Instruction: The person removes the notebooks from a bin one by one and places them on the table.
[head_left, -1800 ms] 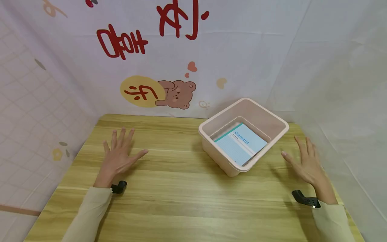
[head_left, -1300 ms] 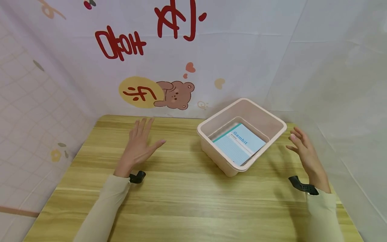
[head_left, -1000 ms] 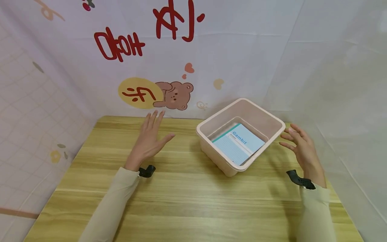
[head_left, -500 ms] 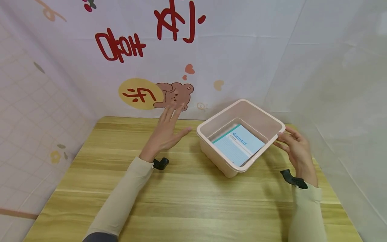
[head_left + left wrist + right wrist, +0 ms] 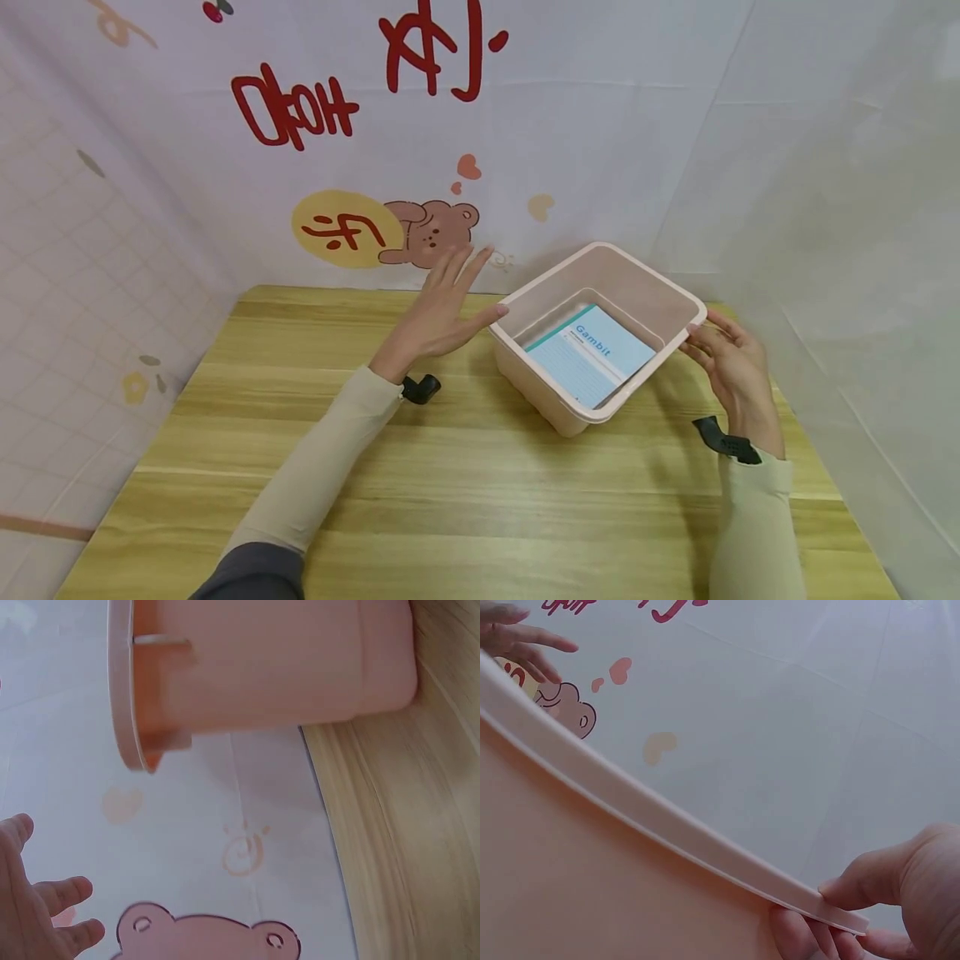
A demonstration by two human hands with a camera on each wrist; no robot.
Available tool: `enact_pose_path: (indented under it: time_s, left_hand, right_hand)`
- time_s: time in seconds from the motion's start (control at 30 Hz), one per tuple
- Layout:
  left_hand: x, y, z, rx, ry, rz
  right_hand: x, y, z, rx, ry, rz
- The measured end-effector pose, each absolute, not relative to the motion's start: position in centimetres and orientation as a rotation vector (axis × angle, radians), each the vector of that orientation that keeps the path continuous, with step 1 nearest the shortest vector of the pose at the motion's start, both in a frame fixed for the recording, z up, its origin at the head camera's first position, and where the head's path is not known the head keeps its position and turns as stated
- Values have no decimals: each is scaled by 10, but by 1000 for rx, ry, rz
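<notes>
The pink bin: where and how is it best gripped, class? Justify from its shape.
Probably by the rim, one hand from each side. The pink bin stands upright, and its rim juts beyond the wall, offering an edge to pinch. The right hand grips the right side; the open left hand could take the left.

Counted 1 L hand & 1 R hand, tot. 2. Saw 2 blk wrist devices, 1 per wrist, + 2 pale sleeves & 1 dk sleeve. Tallied 1 pink tub, 1 notebook, 1 wood tbl. On backdrop spotted 1 bear, 1 yel. oval, 2 coral hearts, 1 tan heart, 1 swirl; made it 3 hearts, both colors incl. On L side wall noted 1 flower & 3 leaves.
</notes>
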State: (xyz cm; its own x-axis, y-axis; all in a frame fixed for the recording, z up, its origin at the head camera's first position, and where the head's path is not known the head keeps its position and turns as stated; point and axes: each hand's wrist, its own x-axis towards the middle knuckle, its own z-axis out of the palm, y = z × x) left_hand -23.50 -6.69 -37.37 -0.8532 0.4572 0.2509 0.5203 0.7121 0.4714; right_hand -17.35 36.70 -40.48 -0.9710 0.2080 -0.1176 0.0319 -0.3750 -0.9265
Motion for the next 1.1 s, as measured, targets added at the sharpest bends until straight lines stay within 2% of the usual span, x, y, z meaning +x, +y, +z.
enact_pose_path:
  time_s: [1.1]
  left_hand:
    - [-249,12,-330,-1065,-2886,-651]
  right_hand:
    - [-176,370,-410,-281,-1644,2545]
